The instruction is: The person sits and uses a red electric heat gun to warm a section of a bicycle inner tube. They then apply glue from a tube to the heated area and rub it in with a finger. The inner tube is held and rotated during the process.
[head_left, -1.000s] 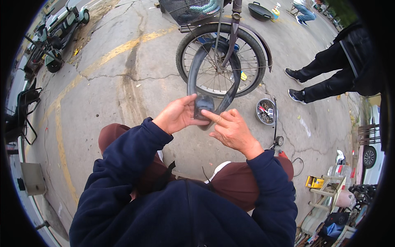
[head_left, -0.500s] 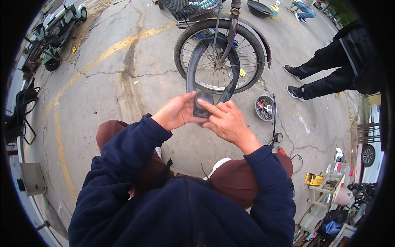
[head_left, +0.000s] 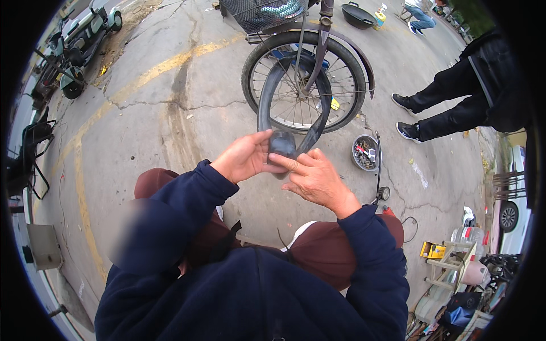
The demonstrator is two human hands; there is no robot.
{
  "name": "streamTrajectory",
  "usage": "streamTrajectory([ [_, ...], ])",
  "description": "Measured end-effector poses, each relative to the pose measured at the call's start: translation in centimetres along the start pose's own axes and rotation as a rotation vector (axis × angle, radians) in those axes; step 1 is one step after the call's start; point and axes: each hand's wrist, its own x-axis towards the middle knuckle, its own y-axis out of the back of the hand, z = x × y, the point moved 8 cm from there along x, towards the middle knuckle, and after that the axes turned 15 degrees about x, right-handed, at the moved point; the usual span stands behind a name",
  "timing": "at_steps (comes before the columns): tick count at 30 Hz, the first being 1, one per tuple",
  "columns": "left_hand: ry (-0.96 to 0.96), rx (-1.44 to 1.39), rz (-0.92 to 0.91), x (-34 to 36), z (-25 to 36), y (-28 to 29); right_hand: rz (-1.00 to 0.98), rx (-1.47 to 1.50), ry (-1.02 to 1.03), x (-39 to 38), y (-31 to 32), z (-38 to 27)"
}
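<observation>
Smoothly curved black rubber tube point(head_left: 265, 105), cracked concrete point(head_left: 148, 131)

No words, numbers or signs can be read. Dark printing is seen on the yellow box point(head_left: 433, 250) at the right, and a label is seen on the spray bottle point(head_left: 380, 20) at the top, but both are too small to be made out. On the clear bottle point(head_left: 462, 233), only a red patch can be distinguished

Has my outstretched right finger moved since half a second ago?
Yes: your outstretched right finger has moved toward you, away from the black-tyred, spoked bicycle wheel.
</observation>
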Motion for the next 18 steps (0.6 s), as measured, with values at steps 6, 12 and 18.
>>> streamTrajectory([
  [6, 0.046, -0.06, 0.043, -0.3, -0.2, 0.6, 0.083, 0.035, 0.001, -0.6, 1.0, 0.2],
  [12, 0.074, -0.051, 0.027, 0.0, -0.6, 0.9, 0.215, 0.169, 0.034, -0.5, 1.5, 0.4],
  [18, 0.084, -0.096, -0.048, 0.5, -1.2, 1.2, 0.295, 0.065, 0.107, -0.5, 2.0, -0.1],
])
